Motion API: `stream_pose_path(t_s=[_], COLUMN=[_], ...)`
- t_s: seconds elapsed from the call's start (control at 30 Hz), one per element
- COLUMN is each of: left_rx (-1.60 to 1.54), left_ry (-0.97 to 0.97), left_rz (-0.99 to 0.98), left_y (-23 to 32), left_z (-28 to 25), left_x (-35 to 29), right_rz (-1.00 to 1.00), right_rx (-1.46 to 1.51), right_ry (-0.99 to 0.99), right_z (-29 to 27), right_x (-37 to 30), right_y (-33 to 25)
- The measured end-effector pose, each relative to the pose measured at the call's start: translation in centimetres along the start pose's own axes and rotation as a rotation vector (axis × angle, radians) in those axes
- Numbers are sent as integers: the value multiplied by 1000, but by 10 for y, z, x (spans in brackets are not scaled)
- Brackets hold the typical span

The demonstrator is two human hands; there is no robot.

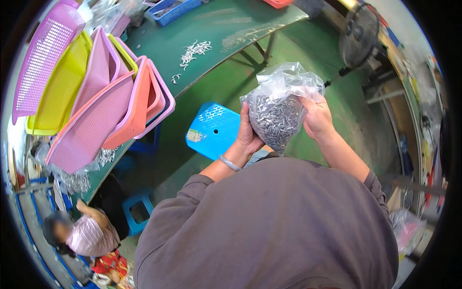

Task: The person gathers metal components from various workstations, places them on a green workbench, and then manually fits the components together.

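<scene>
Between my hands is a clear plastic bag (275,115) filled with many small grey metal pieces, held up above the floor in front of my body. My left hand (249,132) cups the bag's lower left side, thumb up along it. With my right hand (315,114) I grip the bag's upper right side near its loose, crumpled top. The fingers of both hands are partly hidden by the bag. Below and left of it stands a blue plastic stool (215,130) with a hole in its seat.
A green table (211,62) at upper left bears a pile of small silver pieces (195,52) and stacked pink, yellow and orange baskets (96,120). A black fan (358,36) stands at upper right. A person (94,231) sits at lower left near another blue stool (137,212).
</scene>
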State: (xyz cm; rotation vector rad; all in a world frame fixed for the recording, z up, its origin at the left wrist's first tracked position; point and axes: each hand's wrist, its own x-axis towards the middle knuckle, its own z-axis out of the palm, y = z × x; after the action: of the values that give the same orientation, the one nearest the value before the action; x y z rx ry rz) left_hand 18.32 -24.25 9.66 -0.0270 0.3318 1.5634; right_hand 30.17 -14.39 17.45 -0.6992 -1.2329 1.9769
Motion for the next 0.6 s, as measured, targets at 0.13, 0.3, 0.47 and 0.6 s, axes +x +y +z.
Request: stream_pose_path(t_s=[0.13,0.3,0.47,0.6], left_rx=[9,-32,-85,-40], left_ry=[41,61,90,93], left_rz=[155,325,493,469], left_y=[26,79,156,215], left_z=[4,6,-4,-25], left_x=[38,118,227,296], right_rz=[60,63,96,225], right_rx=[17,-34,-40,-27], right_ry=[-58,-166,-244,-211], right_z=[-1,7,19,39], right_x=[73,193,356,467], right_y=[-2,-5,12,31])
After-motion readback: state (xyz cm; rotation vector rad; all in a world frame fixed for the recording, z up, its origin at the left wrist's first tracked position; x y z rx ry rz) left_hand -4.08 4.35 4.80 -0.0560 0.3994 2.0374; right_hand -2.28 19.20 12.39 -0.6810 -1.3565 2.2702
